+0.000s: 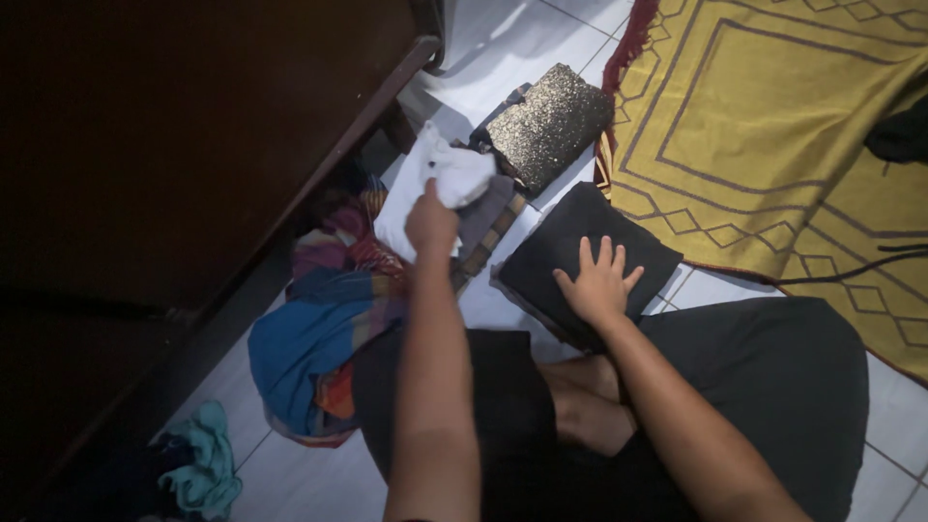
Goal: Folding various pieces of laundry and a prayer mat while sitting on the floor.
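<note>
Hands split the work: left hand clenched on a bunched white cloth lifted over the clothes pile, right hand flat, fingers spread, pressing the folded black garment on the tiled floor. Judged: keep that palm down so the fold holds, raise the white piece straight up. Dark wooden furniture edge crowds the left, colourful clothes heap beneath it, glittery black pouch beyond; yellow patterned rug borders the right, bare tile between.

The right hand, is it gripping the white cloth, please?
No, the right hand lies flat on the folded black cloth; the left hand grips the white cloth.
</note>
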